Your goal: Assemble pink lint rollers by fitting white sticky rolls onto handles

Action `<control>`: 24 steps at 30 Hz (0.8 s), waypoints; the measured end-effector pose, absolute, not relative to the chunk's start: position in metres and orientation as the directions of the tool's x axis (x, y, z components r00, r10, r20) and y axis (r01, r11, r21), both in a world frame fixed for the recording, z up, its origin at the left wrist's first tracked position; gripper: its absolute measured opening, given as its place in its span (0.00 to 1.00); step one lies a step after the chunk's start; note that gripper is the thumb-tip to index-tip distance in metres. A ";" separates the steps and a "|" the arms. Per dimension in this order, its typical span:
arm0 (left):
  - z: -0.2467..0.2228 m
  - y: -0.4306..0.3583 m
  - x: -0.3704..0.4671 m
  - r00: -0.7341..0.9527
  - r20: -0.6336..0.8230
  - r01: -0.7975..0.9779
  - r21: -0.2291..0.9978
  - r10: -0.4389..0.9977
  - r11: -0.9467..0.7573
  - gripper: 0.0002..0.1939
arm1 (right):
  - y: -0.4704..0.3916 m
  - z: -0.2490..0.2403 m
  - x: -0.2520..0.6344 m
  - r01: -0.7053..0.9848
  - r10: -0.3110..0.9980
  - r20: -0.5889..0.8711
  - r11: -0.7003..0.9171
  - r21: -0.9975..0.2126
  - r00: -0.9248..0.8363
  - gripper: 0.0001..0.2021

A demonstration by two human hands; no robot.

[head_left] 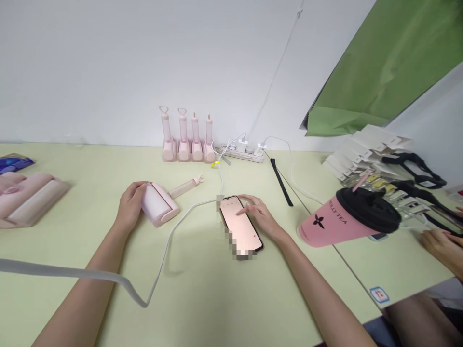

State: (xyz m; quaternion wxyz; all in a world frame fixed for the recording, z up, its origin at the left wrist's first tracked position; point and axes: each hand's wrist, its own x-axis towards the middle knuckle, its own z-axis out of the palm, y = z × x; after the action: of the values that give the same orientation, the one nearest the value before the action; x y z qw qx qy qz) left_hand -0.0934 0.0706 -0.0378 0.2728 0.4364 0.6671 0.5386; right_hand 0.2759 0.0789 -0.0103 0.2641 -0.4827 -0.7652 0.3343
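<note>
My left hand (130, 205) is closed around one end of a pale pink and white case (158, 203) with rounded edges, resting at the table's left-middle. Just behind that case lies a clear pink tube (184, 187) with a small heart-shaped loop at its end. A smartphone (240, 224) with a bright pinkish screen lies flat on the table, a white cable near its top edge. Over its right side is my right hand (262, 217), fingers apart, with one fingertip at the screen; whether it touches cannot be told.
Several pink holders with clear tubes (188, 144) stand against the wall, beside a power strip (240, 153). A white cable (170, 236) crosses the foreground. A large pink cup (333, 219) stands right, near a black strap (281, 182). Another person's hand (441, 246) is at far right.
</note>
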 end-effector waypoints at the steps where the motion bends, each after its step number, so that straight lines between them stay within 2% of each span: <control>1: -0.038 0.071 -0.094 -0.476 0.110 0.293 0.955 0.873 0.039 0.15 | 0.079 -0.010 0.276 0.558 0.917 0.079 0.304 -0.772 -0.391 0.25; 7: -0.043 0.074 -0.096 -0.480 0.139 0.302 0.953 0.866 0.014 0.15 | 0.079 -0.010 0.275 0.545 0.905 0.072 0.314 -0.778 -0.419 0.27; 24: -0.039 0.072 -0.093 -0.497 0.120 0.296 0.954 0.859 0.039 0.16 | 0.079 -0.010 0.274 0.553 0.908 0.062 0.305 -0.775 -0.414 0.25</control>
State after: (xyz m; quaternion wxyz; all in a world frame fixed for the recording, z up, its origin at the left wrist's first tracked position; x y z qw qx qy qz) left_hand -0.0927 0.0720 -0.0392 0.2585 0.4294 0.6727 0.5442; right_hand 0.2745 0.0789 -0.0102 0.2563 -0.4769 -0.7660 0.3465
